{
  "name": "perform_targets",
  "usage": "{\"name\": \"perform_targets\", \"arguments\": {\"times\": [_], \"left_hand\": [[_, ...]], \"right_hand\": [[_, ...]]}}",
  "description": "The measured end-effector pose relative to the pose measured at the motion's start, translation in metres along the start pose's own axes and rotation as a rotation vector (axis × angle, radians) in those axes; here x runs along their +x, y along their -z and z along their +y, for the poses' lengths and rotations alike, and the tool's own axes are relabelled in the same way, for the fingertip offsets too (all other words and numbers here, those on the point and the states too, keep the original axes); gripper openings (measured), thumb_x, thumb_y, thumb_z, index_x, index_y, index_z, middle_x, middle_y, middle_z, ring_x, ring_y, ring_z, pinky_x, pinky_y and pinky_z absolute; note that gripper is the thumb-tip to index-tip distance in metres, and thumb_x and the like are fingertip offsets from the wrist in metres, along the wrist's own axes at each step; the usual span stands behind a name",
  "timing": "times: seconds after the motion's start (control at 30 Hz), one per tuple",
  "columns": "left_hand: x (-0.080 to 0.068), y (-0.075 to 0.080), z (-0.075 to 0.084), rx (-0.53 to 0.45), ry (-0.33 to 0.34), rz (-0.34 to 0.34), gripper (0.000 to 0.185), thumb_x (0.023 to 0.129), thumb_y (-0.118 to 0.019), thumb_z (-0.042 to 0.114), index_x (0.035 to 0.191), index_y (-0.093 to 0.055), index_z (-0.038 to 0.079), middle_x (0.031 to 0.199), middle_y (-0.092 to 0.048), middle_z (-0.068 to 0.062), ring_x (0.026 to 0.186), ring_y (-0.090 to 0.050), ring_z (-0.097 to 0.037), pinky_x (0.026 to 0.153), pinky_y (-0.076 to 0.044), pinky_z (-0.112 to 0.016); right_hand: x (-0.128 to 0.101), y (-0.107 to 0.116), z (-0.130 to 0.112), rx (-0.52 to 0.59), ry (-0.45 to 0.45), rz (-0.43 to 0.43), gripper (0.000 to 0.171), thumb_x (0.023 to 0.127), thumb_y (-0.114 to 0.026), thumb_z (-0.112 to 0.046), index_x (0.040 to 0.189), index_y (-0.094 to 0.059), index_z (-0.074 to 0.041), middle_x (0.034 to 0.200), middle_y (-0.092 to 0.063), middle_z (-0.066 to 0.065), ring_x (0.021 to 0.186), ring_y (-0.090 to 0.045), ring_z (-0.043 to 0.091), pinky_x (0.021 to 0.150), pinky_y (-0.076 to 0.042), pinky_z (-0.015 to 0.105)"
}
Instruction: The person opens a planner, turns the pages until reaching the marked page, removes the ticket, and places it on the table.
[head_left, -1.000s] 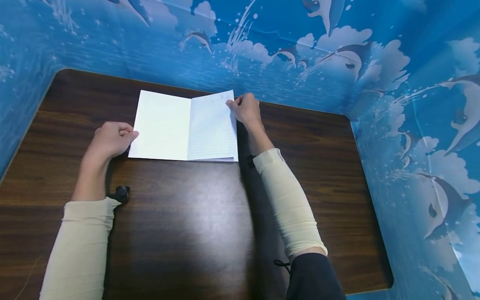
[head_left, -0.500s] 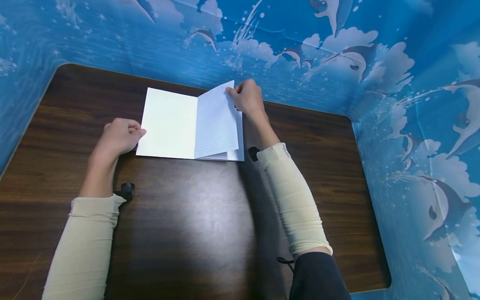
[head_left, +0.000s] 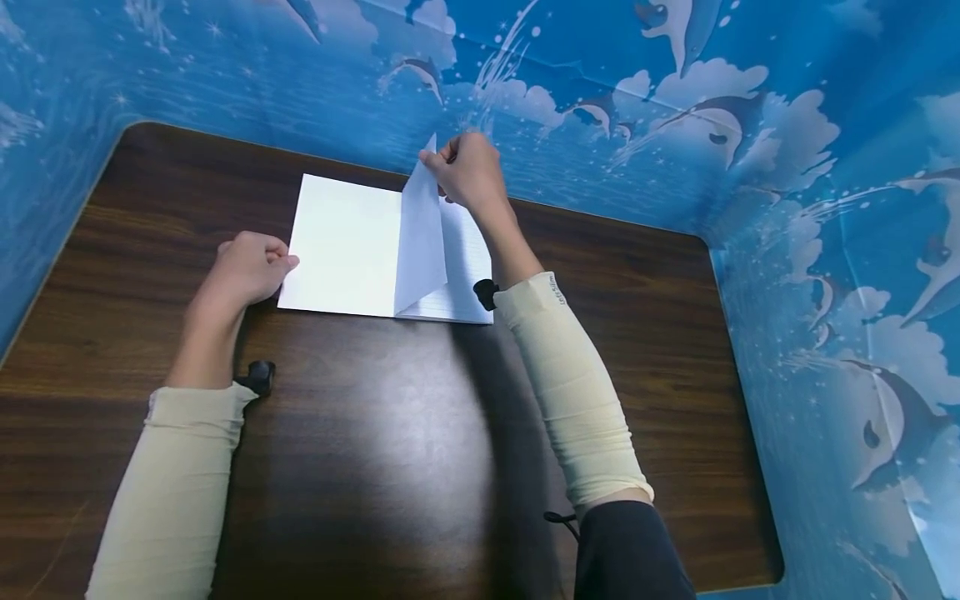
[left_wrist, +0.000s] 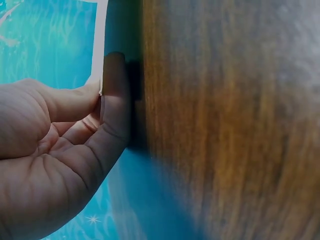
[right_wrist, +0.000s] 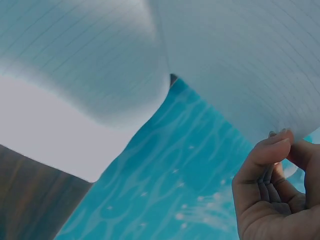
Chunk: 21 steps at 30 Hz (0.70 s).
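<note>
Notebook (head_left: 343, 248) lies open on the table (head_left: 360, 483), its left half blank white, its right half faintly ruled. From the notebook's fold a thin ruled leaf (head_left: 422, 246) stands up, gently curved, its far corner pinched between thumb and finger of the right hand (head_left: 468, 171). At the notebook's left edge, the left hand (head_left: 251, 267) pinches that edge, fingers bent. Smooth, dark wood grain lies beneath the notebook; creased blue dolphin-printed sheeting (head_left: 337, 108) rises beyond it.

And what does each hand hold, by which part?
Left hand: the open notebook, by its left edge. Right hand: a lifted page, near its upper outer corner.
</note>
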<state>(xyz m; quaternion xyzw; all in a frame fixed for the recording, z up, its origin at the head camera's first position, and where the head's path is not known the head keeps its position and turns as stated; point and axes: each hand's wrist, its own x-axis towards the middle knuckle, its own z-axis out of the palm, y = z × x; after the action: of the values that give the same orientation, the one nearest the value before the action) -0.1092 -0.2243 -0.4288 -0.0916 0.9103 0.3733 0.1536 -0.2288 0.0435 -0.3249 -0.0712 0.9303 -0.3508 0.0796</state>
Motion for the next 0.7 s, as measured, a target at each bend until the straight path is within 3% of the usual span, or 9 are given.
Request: {"name": "perform_targets", "arguments": {"times": [0.13, 0.3, 0.53, 0.7], "left_hand": [[-0.001, 0.002, 0.0, 0.004, -0.009, -0.009, 0.033, 0.105, -0.049, 0.027, 0.112, -0.061, -0.004, 0.076, -0.046, -0.012, 0.093, -0.041, -0.035, 0.071, -0.034, -0.045], [-0.001, 0.001, 0.001, -0.005, -0.006, -0.019, 0.032, 0.105, -0.049, 0.026, 0.11, -0.061, -0.004, 0.078, -0.046, -0.011, 0.084, -0.042, -0.031, 0.067, -0.034, -0.041], [-0.002, 0.004, 0.0, -0.006, -0.039, -0.021, 0.029, 0.105, -0.047, 0.022, 0.093, -0.058, -0.002, 0.059, -0.039, -0.003, 0.068, -0.038, -0.026, 0.063, -0.032, -0.039], [-0.002, 0.006, 0.002, -0.029, -0.035, -0.043, 0.029, 0.105, -0.047, 0.019, 0.089, -0.055, -0.003, 0.059, -0.037, -0.002, 0.067, -0.037, -0.025, 0.064, -0.032, -0.039]], "right_hand": [[0.002, -0.006, -0.014, -0.006, 0.009, -0.018, 0.044, 0.1, -0.06, -0.035, 0.069, -0.063, -0.004, 0.064, -0.063, 0.009, 0.063, -0.064, 0.025, 0.058, -0.045, 0.03], [0.006, -0.017, -0.029, 0.01, -0.012, -0.065, 0.039, 0.1, -0.06, -0.034, 0.075, -0.064, -0.005, 0.068, -0.067, 0.008, 0.064, -0.066, 0.02, 0.061, -0.048, 0.029], [0.012, -0.038, -0.047, 0.027, -0.012, -0.133, 0.039, 0.098, -0.062, -0.035, 0.072, -0.061, -0.007, 0.069, -0.067, 0.008, 0.067, -0.068, 0.019, 0.064, -0.052, 0.027], [0.016, -0.054, -0.057, 0.011, -0.03, -0.159, 0.038, 0.098, -0.062, -0.036, 0.073, -0.063, -0.008, 0.069, -0.068, 0.005, 0.069, -0.069, 0.017, 0.066, -0.052, 0.025]]}}
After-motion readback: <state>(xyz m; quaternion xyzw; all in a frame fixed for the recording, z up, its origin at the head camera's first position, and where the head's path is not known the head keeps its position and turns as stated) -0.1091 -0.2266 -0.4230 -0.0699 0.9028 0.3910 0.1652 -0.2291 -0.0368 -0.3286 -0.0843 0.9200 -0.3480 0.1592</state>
